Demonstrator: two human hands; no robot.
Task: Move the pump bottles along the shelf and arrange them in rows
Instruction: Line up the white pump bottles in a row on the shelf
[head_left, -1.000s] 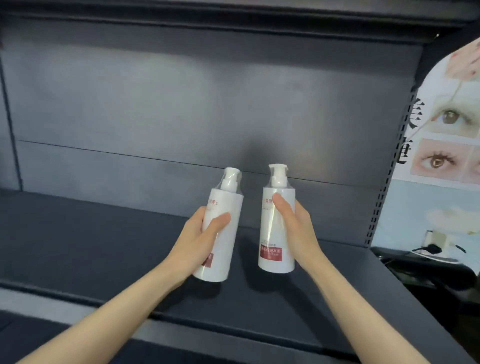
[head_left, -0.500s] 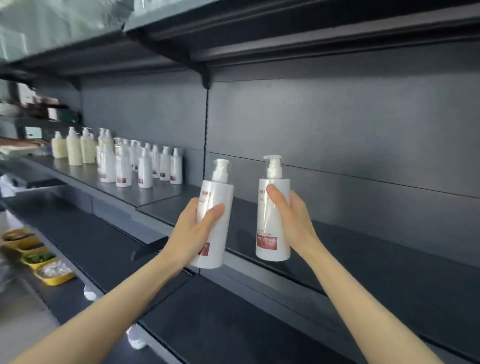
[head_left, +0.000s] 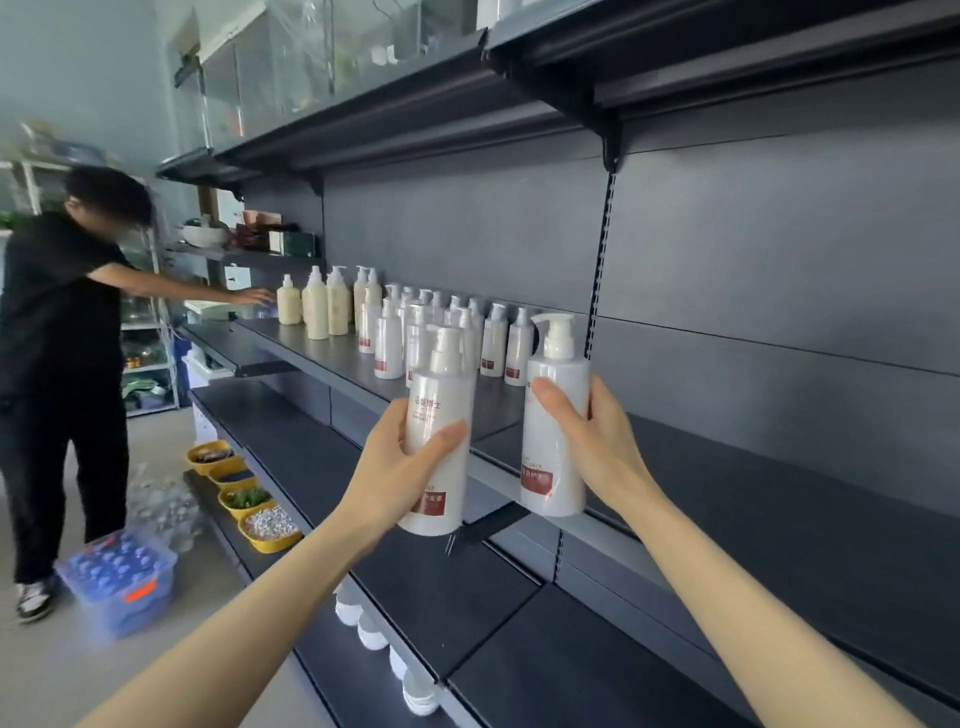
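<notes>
— Left bottle (head_left: 436, 447) and right bottle (head_left: 556, 415), where?
— Both upright before the shelf (head_left: 332, 358) edge; left hand (head_left: 395, 467) and right hand (head_left: 597, 447) fingers wrap them. Shelved rows (head_left: 493, 340) stand farther left, nearer the left hand.

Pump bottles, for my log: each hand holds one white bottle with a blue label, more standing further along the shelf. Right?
Head view shows red labels, not blue: the left hand holds the left bottle, the right hand the right bottle.
</notes>
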